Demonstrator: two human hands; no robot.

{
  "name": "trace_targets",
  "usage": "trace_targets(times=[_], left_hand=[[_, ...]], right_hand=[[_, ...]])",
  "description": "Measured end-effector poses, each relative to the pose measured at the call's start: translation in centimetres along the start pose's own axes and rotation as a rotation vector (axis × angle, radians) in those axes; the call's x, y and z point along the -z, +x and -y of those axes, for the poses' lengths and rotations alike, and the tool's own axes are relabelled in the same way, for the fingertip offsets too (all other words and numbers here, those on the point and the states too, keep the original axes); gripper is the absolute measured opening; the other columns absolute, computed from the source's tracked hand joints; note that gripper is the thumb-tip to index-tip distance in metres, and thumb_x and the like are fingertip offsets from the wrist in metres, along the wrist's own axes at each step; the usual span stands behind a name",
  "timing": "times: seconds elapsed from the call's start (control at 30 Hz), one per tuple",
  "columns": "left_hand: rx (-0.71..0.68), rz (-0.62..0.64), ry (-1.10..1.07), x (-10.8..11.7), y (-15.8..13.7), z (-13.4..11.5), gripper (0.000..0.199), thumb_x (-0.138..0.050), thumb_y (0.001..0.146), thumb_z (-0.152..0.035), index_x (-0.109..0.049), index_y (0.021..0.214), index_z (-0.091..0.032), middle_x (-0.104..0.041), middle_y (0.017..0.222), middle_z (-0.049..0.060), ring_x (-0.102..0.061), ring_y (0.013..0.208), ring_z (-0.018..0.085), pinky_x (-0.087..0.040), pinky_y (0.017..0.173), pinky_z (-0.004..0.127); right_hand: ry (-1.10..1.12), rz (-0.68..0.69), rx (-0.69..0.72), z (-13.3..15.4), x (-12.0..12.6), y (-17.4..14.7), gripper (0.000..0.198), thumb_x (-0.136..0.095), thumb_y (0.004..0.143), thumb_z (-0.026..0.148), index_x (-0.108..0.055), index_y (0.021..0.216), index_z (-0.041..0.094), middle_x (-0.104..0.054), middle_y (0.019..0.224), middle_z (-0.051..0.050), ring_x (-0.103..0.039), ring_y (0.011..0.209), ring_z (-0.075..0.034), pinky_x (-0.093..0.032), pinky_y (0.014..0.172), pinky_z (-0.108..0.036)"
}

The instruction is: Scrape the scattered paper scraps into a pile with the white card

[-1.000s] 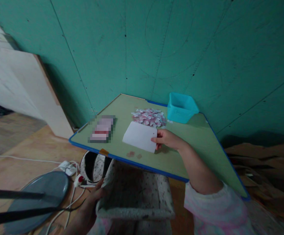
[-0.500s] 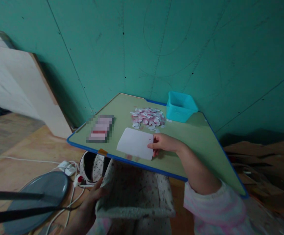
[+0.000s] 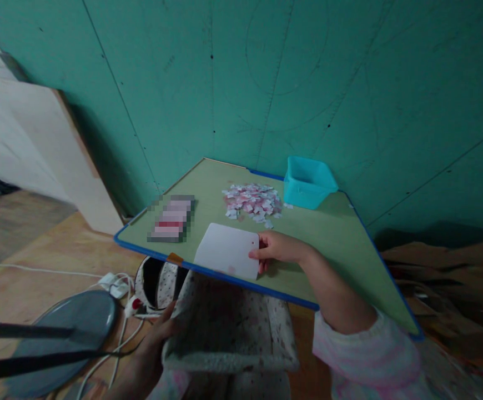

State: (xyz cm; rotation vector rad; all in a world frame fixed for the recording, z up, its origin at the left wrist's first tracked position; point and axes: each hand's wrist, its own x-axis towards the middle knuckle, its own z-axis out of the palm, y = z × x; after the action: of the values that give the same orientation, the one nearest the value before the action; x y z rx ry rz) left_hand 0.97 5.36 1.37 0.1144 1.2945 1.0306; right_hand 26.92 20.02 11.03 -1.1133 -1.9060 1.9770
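My right hand point(image 3: 272, 250) is closed on the right end of a white scraper-like sheet point(image 3: 227, 250), thin and flat, with rounded corners and a small hole. The sheet lies over the table near its front edge. Just behind it sits a pile of small white and pink paper pieces point(image 3: 253, 200). Below the table edge, my left hand point(image 3: 154, 344) grips the left rim of an open, white, dark-speckled fabric-covered bin point(image 3: 233, 361). Some fingers of that hand are hidden behind the rim.
On the pale green table point(image 3: 328, 250) with blue edging, a turquoise plastic basket point(image 3: 308, 191) stands back right and a pixelated flat object point(image 3: 171, 218) lies left. A grey round stool point(image 3: 95, 311), white cables and a power strip point(image 3: 114, 284) are lower left. Cardboard point(image 3: 433, 261) lies right.
My right hand has drawn the white sheet slightly towards the table's front edge and a little left. My left hand keeps its place on the bin rim.
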Motion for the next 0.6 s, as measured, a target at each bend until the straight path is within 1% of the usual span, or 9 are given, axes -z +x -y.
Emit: trace_targets(times=[0.07, 0.13, 0.2, 0.23, 0.3, 0.37, 0.4, 0.53, 0.6], left_hand=[[-0.024, 0.046, 0.006, 0.0, -0.5, 0.0, 0.08, -0.064, 0.049, -0.012, -0.037, 0.125, -0.014, -0.073, 0.075, 0.004, -0.064, 0.084, 0.031, -0.053, 0.06, 0.036], [-0.042, 0.08, 0.015, -0.2, -0.7, -0.1, 0.071, -0.064, 0.05, -0.014, -0.043, 0.118, -0.015, -0.073, 0.076, 0.005, -0.064, 0.083, 0.031, -0.053, 0.061, 0.036], [-0.061, 0.108, 0.022, -0.4, -0.9, -0.3, 0.058, -0.064, 0.051, -0.015, -0.05, 0.107, -0.018, -0.073, 0.075, 0.004, -0.064, 0.082, 0.031, -0.053, 0.06, 0.035], [-0.065, 0.108, 0.021, -0.6, -1.0, -0.4, 0.054, -0.064, 0.05, -0.015, -0.052, 0.102, -0.019, -0.073, 0.073, 0.003, -0.065, 0.081, 0.03, -0.053, 0.059, 0.034], [-0.059, 0.087, 0.009, -0.9, -1.1, -0.5, 0.053, -0.064, 0.049, -0.014, -0.051, 0.1, -0.02, -0.072, 0.068, 0.001, -0.066, 0.078, 0.03, -0.053, 0.058, 0.034], [-0.049, 0.055, -0.009, -1.1, -1.3, -0.5, 0.058, -0.064, 0.047, -0.013, -0.049, 0.103, -0.019, -0.072, 0.067, 0.001, -0.066, 0.076, 0.029, -0.052, 0.058, 0.034], [-0.054, 0.065, -0.018, -1.2, -1.4, -0.5, 0.06, -0.064, 0.047, -0.014, -0.048, 0.104, -0.019, -0.072, 0.068, 0.001, -0.066, 0.077, 0.029, -0.052, 0.058, 0.033], [-0.074, 0.123, -0.018, -1.4, -1.4, -0.3, 0.051, -0.063, 0.048, -0.015, -0.052, 0.098, -0.019, -0.071, 0.066, 0.001, -0.065, 0.079, 0.028, -0.05, 0.056, 0.03], [-0.05, 0.137, -0.016, -1.4, -1.2, -0.2, 0.052, -0.063, 0.049, -0.015, -0.052, 0.1, -0.019, -0.072, 0.069, 0.001, -0.065, 0.08, 0.028, -0.05, 0.059, 0.031]], right_hand=[[0.001, 0.015, 0.003, 0.1, 0.0, -0.1, 0.024, -0.059, 0.071, 0.031, -0.051, 0.082, 0.012, -0.062, 0.063, 0.0, -0.059, 0.051, -0.009, -0.046, 0.046, -0.019], [0.004, 0.035, 0.01, 0.1, -0.1, -0.1, 0.025, -0.06, 0.071, 0.031, -0.051, 0.084, 0.012, -0.062, 0.065, -0.001, -0.059, 0.051, -0.009, -0.048, 0.048, -0.02], [0.005, 0.073, 0.008, 0.2, -0.1, -0.2, 0.026, -0.061, 0.07, 0.031, -0.052, 0.086, 0.012, -0.062, 0.068, -0.001, -0.06, 0.052, -0.008, -0.048, 0.05, -0.02], [0.003, 0.092, 0.001, 0.2, -0.2, -0.2, 0.027, -0.06, 0.07, 0.031, -0.052, 0.088, 0.012, -0.062, 0.069, -0.001, -0.06, 0.052, -0.008, -0.047, 0.05, -0.019], [-0.007, 0.113, -0.013, 0.3, -0.2, -0.2, 0.027, -0.06, 0.071, 0.031, -0.052, 0.089, 0.013, -0.062, 0.07, -0.001, -0.06, 0.053, -0.008, -0.047, 0.049, -0.019], [-0.02, 0.105, -0.008, 0.4, -0.2, -0.2, 0.026, -0.06, 0.071, 0.031, -0.052, 0.088, 0.013, -0.062, 0.069, -0.001, -0.059, 0.053, -0.008, -0.047, 0.049, -0.019], [-0.025, 0.096, 0.001, 0.4, -0.2, -0.2, 0.025, -0.06, 0.071, 0.031, -0.052, 0.087, 0.013, -0.061, 0.069, 0.0, -0.059, 0.053, -0.008, -0.047, 0.049, -0.019], [-0.042, 0.017, 0.064, 0.8, -0.2, -0.2, 0.026, -0.059, 0.072, 0.031, -0.051, 0.089, 0.014, -0.059, 0.07, 0.001, -0.056, 0.05, -0.006, -0.044, 0.045, -0.017], [-0.05, -0.018, 0.093, 0.8, -0.2, -0.2, 0.028, -0.058, 0.072, 0.032, -0.05, 0.093, 0.015, -0.058, 0.072, 0.001, -0.054, 0.049, -0.005, -0.042, 0.043, -0.016]])
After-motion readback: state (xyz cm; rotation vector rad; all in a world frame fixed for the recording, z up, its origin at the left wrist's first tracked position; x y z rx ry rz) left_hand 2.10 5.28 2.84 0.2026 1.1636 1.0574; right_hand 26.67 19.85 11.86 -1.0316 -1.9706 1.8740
